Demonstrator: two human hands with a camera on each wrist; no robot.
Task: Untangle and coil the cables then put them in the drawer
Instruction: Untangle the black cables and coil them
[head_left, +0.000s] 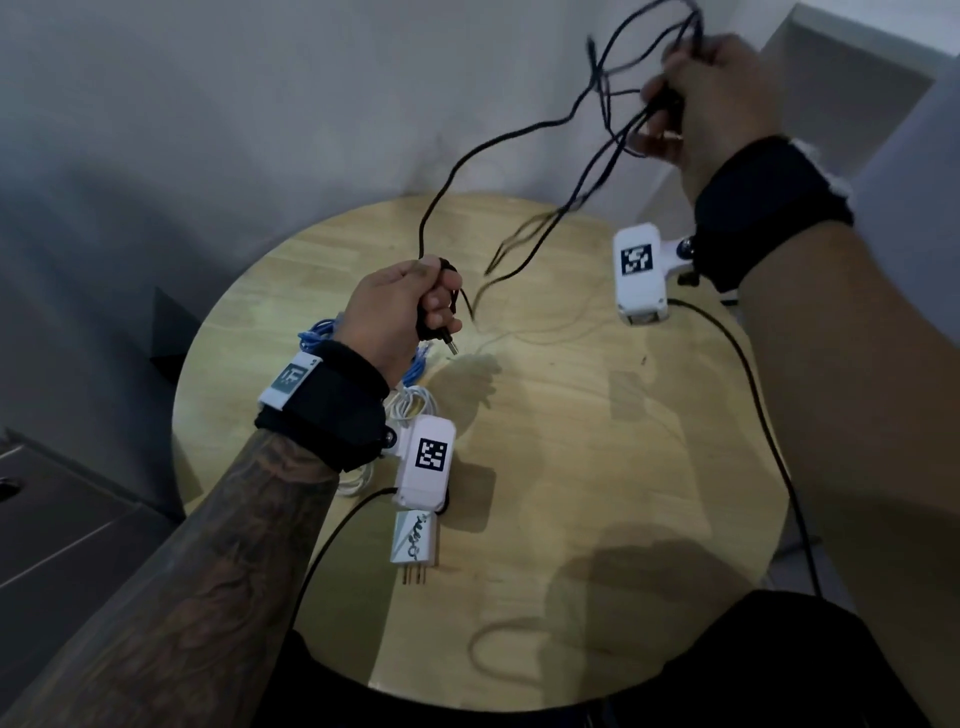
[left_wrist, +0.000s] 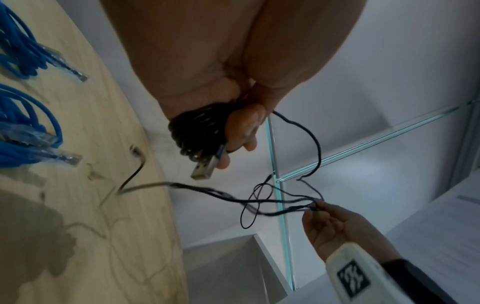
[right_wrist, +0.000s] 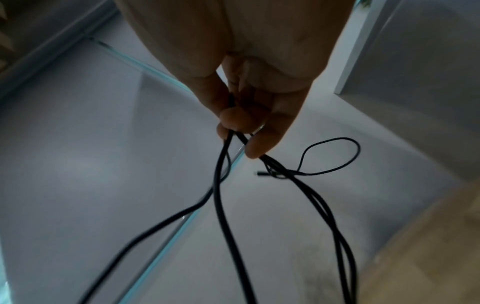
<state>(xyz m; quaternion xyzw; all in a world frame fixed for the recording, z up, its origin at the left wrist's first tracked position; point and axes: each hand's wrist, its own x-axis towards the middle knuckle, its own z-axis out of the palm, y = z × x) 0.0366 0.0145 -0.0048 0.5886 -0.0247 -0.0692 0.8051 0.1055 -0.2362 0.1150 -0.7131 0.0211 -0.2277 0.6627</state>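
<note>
Several loops of thin black cable (head_left: 524, 135) hung in the air between our hands above the round pale wooden table (head_left: 597, 441). Our left hand (head_left: 400, 312) was curled tight round a small wound bundle of it, the silver USB plug (left_wrist: 203, 170) poking out below the fingers. Our right hand (head_left: 711, 98), raised higher near the wall, pinched a few tangled strands between thumb and fingertips (right_wrist: 257, 148), though blur hid the exact grip. Coiled blue network cables (left_wrist: 23, 61) and a white cable (head_left: 410, 402) lay on the table behind our left wrist.
</note>
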